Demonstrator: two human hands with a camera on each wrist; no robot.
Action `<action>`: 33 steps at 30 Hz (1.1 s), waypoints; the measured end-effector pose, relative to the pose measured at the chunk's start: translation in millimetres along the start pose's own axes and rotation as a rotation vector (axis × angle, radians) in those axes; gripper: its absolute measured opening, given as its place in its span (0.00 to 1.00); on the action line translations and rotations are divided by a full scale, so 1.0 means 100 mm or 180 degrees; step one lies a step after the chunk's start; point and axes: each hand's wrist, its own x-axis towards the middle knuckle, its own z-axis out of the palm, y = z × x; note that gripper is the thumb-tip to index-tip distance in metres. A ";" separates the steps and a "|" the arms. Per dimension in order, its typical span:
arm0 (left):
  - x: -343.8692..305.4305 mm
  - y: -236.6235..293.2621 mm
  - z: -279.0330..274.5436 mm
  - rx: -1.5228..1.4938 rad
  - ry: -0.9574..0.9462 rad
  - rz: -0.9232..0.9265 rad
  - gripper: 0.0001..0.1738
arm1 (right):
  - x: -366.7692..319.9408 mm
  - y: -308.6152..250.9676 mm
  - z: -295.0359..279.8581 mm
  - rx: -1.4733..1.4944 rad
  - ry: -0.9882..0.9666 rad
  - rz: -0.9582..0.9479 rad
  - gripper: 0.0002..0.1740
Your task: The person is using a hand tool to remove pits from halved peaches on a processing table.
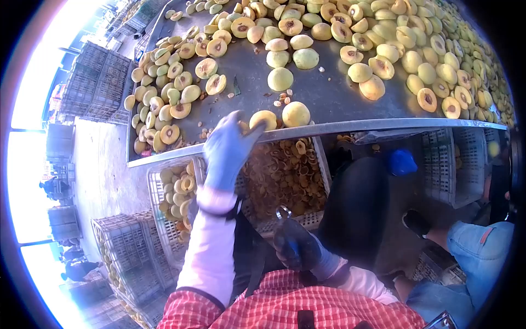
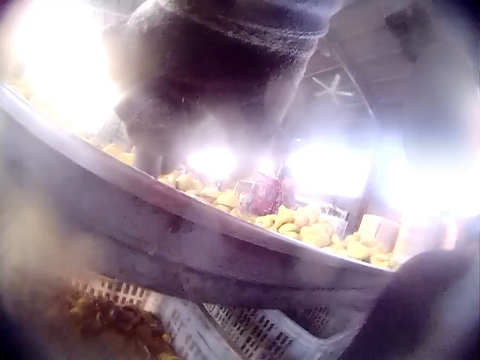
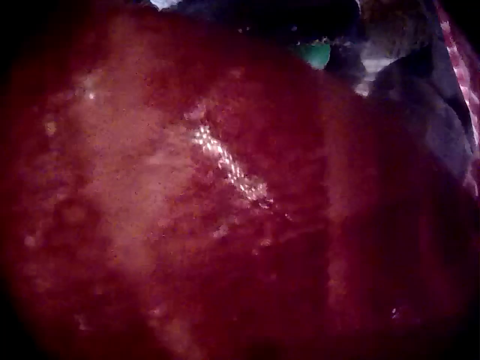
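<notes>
In a blue-grey glove, the left hand [image 1: 227, 148] reaches over the metal table edge, blurred, its thumb and fingers spread beside a yellow fruit half [image 1: 263, 119]; whether they touch it is unclear. A rounder yellow-green fruit [image 1: 296, 114] lies just right of that half. The left wrist view shows the dark, blurred left hand [image 2: 210, 90] above the table rim. Low near the lap, the dark-gloved right hand [image 1: 298, 247] grips a small tool with a metal ring [image 1: 282, 212] at its tip. Red cloth fills most of the right wrist view, where the right hand cannot be made out.
Halved fruit covers much of the dark table [image 1: 329, 98], heaped at left and right. Below its edge stand a crate of fruit halves [image 1: 155, 192] and a crate [image 1: 323, 159] of brown-looking pieces. Stacked crates [image 1: 129, 247] stand left. Another person's denim-clad leg [image 1: 476, 252] is at right.
</notes>
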 end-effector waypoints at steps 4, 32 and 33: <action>0.73 0.14 0.37 0.1066 -0.1547 0.0354 0.37 | 0.00 -0.07 -0.04 -0.0163 0.0131 -0.0271 0.24; -1.65 0.24 -0.01 -0.4034 -0.0556 -0.0412 0.27 | -0.13 0.11 0.41 -0.5018 0.1580 -0.2388 0.15; -1.66 0.26 0.01 -0.4137 -0.0549 -0.0571 0.27 | -0.13 0.10 0.43 -0.5008 0.1576 -0.2357 0.15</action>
